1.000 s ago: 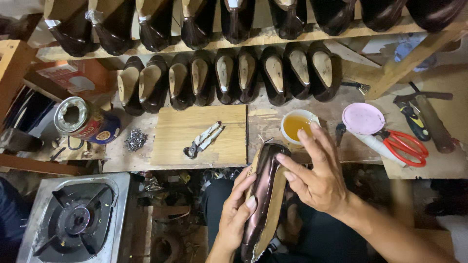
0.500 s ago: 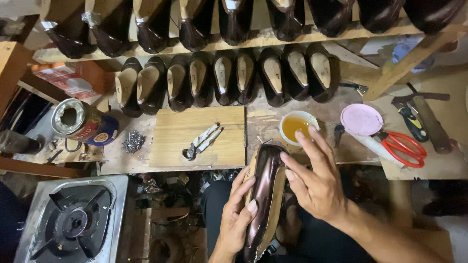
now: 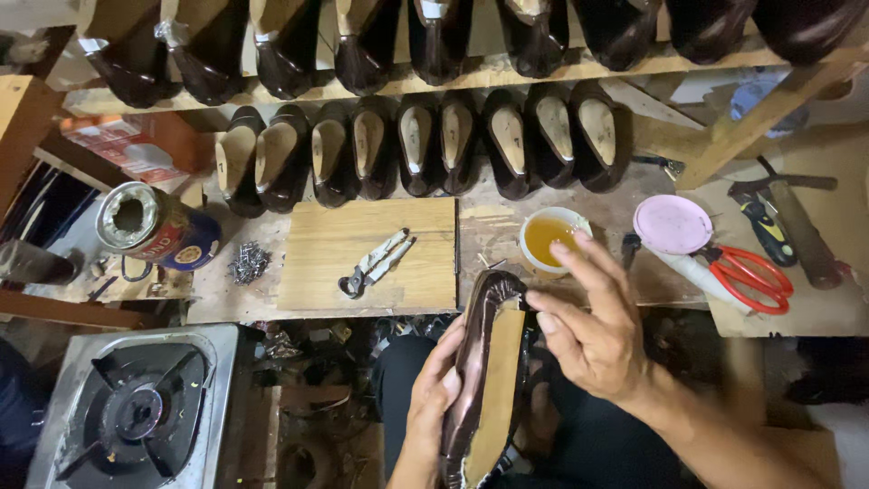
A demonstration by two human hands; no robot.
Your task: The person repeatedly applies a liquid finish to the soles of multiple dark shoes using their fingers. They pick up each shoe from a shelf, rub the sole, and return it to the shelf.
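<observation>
My left hand [image 3: 436,391] grips the side of a dark brown leather shoe upper stretched over a last [image 3: 484,376], sole side up, showing a tan insole. The shoe rests over my lap below the bench edge. My right hand [image 3: 593,326] hovers just right of the shoe's toe, fingers spread, fingertips near the toe edge and holding nothing. A small cup of yellow glue [image 3: 550,237] stands on the bench just above my right fingers. Metal pincers [image 3: 373,263] lie on a wooden board [image 3: 371,258] to the left.
A row of lasted dark shoes [image 3: 425,149] lines the bench back, more on a shelf above. Red-handled scissors [image 3: 747,276], a pink lid [image 3: 672,225] and a hammer [image 3: 792,222] lie right. A tin can [image 3: 154,226], nails [image 3: 246,263] and a gas stove [image 3: 136,407] are left.
My right hand has shifted slightly right and up off the shoe's toe, fingers now spread nearer the glue cup. The left hand keeps its hold on the shoe.
</observation>
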